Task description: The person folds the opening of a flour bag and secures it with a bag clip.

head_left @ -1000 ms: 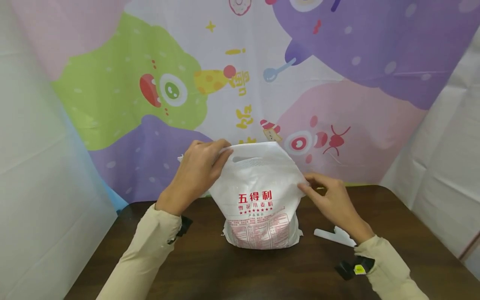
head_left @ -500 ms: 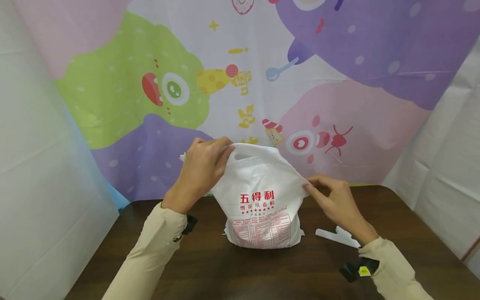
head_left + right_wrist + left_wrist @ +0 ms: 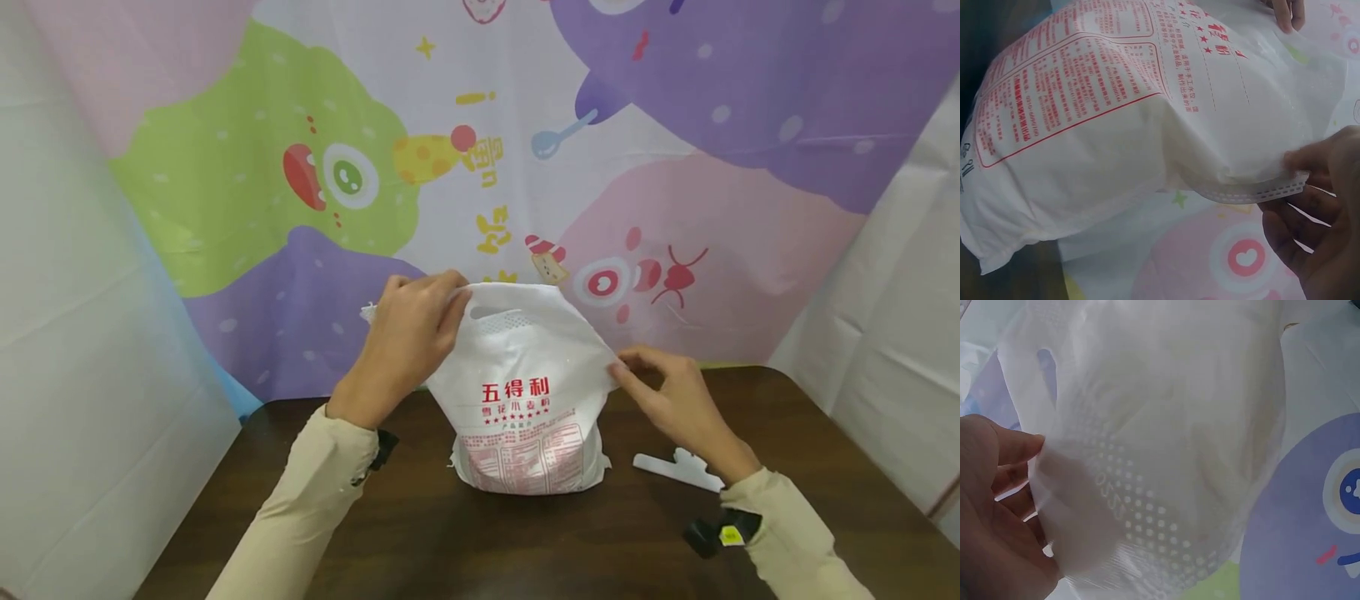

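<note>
**Wudeli wheat flour bag (image 3: pixel 517 400), top edge pulled straight**

1. White cloth hanging (image 3: pixel 67 333), far left, creased.

2. Left hand (image 3: pixel 408 333), in a cream sleeve (image 3: pixel 292 500). Fingers (image 3: pixel 1019 445) pinch the bag's upper left corner, just beside the carry handle (image 3: pixel 513 293).

3. The bag: white, red-printed, standing upright on the dark brown bench (image 3: pixel 360 517), between the two hands, its lower part full, its upper part slack enough to spread. Whether the mouth is open or sealed, I cannot tell from here. Latest change: half a second ago the top edge bowed and the handle slot gaped wider; now the edge runs straighter, the base standing where it was. I judge the work no further than holding and tensioning the bag's top.

4. Behind: cartoon backdrop (image 3: pixel 337 108), printed with one-eyed creatures.

5. Right hand (image 3: pixel 671 392). Fingers (image 3: pixel 1285 228) pinch the bag's right edge, lower than the left-hand grip; both grips are unchanged.

6. White plastic clip (image 3: pixel 678 469), flat on the bench near the right wrist, apart from the bag, unheld.
</note>
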`<state>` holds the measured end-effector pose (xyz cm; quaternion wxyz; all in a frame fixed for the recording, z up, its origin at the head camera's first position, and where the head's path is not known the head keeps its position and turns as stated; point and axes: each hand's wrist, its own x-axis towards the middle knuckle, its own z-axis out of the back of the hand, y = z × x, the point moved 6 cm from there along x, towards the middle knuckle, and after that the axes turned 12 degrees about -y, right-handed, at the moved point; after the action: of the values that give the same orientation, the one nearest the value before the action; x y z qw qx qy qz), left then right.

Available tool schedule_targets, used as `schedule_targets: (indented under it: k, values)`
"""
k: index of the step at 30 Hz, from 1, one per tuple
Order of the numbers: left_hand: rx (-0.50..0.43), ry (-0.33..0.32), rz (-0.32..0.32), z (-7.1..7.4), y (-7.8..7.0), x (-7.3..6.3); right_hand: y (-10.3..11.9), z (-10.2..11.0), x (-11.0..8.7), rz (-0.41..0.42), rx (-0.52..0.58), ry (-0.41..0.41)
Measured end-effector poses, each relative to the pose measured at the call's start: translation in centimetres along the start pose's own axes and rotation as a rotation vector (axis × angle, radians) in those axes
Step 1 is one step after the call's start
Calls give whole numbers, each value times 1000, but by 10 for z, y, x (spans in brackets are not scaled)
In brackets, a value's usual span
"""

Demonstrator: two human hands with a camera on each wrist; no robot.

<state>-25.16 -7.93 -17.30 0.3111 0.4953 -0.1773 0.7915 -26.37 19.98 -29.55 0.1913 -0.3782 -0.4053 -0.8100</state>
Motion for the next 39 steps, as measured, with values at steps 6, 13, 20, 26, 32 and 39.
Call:
schedule_targets:
  k: [6, 13, 20, 26, 32, 39]
  values:
    - [10, 18, -17, -1, -8, -1, 1, -12, 8, -122, 103, 101]
    - [-32, 39, -65, -9, -23, 4, 10, -22, 17, -160, 195, 142]
    - [-49, 29, -85, -13, -24, 10, 16, -25, 20, -142, 233, 119]
    - [-77, 33, -67, -13, -21, 13, 19, -24, 21, -128, 199, 94]
    - [-96, 37, -56, -14, -20, 13, 21, -23, 19, -98, 165, 56]
    - [-66, 131, -26, -18, -28, 15, 18, -19, 17, -69, 164, 23]
